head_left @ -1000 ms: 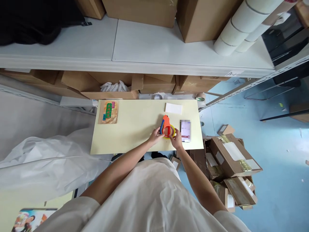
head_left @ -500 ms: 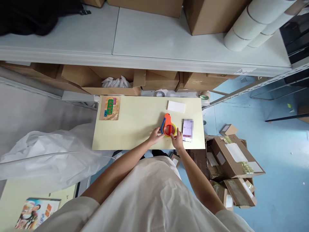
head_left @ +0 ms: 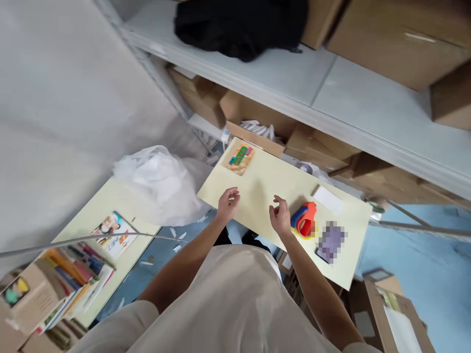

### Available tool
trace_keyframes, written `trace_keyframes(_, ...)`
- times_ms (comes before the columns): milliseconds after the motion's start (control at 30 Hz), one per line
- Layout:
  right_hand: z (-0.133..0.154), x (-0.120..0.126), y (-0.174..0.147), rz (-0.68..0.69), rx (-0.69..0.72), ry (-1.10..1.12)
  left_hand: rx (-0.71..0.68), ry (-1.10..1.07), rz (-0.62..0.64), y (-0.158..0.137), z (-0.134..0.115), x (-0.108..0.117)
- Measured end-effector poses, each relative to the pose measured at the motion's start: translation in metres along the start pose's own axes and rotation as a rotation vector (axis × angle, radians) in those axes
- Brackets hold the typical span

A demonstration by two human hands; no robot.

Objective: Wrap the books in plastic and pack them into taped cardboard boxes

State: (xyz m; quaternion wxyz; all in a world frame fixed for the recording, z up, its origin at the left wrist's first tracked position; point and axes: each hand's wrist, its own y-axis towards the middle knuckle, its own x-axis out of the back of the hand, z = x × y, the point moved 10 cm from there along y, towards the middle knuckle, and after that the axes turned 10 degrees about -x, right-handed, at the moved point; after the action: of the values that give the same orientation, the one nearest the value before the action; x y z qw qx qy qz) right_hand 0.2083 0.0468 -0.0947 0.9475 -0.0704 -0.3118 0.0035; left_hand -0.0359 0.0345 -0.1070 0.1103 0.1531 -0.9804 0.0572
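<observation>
My left hand (head_left: 228, 203) hovers over the front edge of the pale yellow table (head_left: 268, 179), its fingers loosely curved and apart, holding nothing. To its right, my right hand (head_left: 280, 215) is also empty, with thumb and fingers spread. Nearest to that hand is an orange and blue tape dispenser (head_left: 311, 212) with a yellow ring, lying on the table just right of it without contact. Beyond the left hand lies a brown booklet (head_left: 239, 159) with a green label. A white box (head_left: 328, 198) and a phone (head_left: 330, 241) with a blurred screen rest on the right part.
A grey shelf (head_left: 235, 73) crosses above the table, bearing a black cloth item (head_left: 239, 29) and cartons. Open cartons (head_left: 253, 137) line the back. At left are white plastic wrap (head_left: 158, 181), a magazine (head_left: 114, 234) and a box of books (head_left: 69, 274). Cartons (head_left: 390, 309) stand at lower right.
Both hands have left the tape dispenser, which now lies on the table to their right. The view has swung left, bringing the side table with books into sight.
</observation>
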Motion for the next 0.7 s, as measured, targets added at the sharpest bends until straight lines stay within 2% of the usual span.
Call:
trace_keyframes(167,0.097,-0.112,0.006,0.301,0.144,-0.022,-0.049,0.254,-0.289,-0.007,0.003,0.150)
trace_keyframes(267,0.164,-0.182,-0.004,0.437,0.256,-0.065,-0.036,0.405,-0.353,-0.013,0.016,0.224)
trace_keyframes(333,0.203,-0.231,-0.011,0.509,0.314,-0.103,-0.013,0.474,-0.343,-0.009,0.031,0.261)
trace_keyframes(433,0.240,-0.301,-0.020,0.607,0.338,-0.146,0.049,0.555,-0.243,0.007,0.057,0.290)
trace_keyframes(533,0.248,-0.353,-0.024,0.665,0.291,-0.243,0.117,0.628,-0.093,0.024,0.078,0.293)
trace_keyframes(600,0.244,-0.367,-0.022,0.662,0.243,-0.342,0.119,0.657,-0.017,0.031,0.083,0.289)
trace_keyframes(700,0.251,-0.362,-0.020,0.626,0.266,-0.402,0.047,0.620,0.009,0.032,0.076,0.289)
